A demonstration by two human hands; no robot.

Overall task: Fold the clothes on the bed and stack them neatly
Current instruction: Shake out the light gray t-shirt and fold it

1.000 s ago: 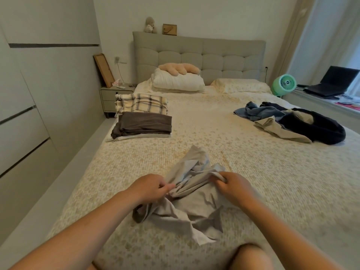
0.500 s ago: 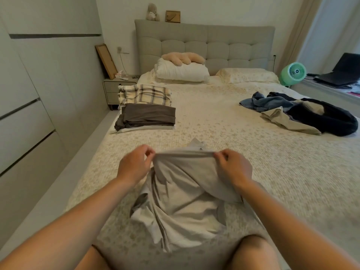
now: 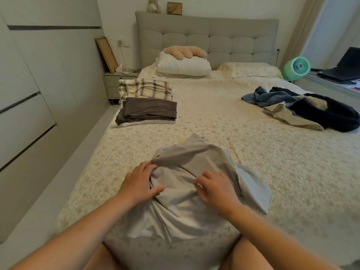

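A crumpled light grey garment [image 3: 187,203] lies bunched on the bed [image 3: 243,145] right in front of me. My left hand [image 3: 139,184] grips a fold at its left side, thumb laid over the cloth. My right hand [image 3: 214,188] sits on the middle of the garment with fingers curled into the fabric. At the left edge of the bed rests a folded stack: a dark brown piece [image 3: 148,112] on a white one, with a folded plaid piece [image 3: 146,89] behind it. An unfolded heap of blue, beige and black clothes [image 3: 303,108] lies at the right.
Pillows [image 3: 183,65] and a plush toy lie by the grey headboard. A nightstand [image 3: 118,84] stands left of the bed, wardrobe doors along the left wall. A green fan [image 3: 296,67] and a laptop [image 3: 344,69] are at the right. My knees show at the bottom edge.
The garment, held up stretched between both hands half a second ago, has come down onto the bed. Both hands moved lower and closer together on the cloth.
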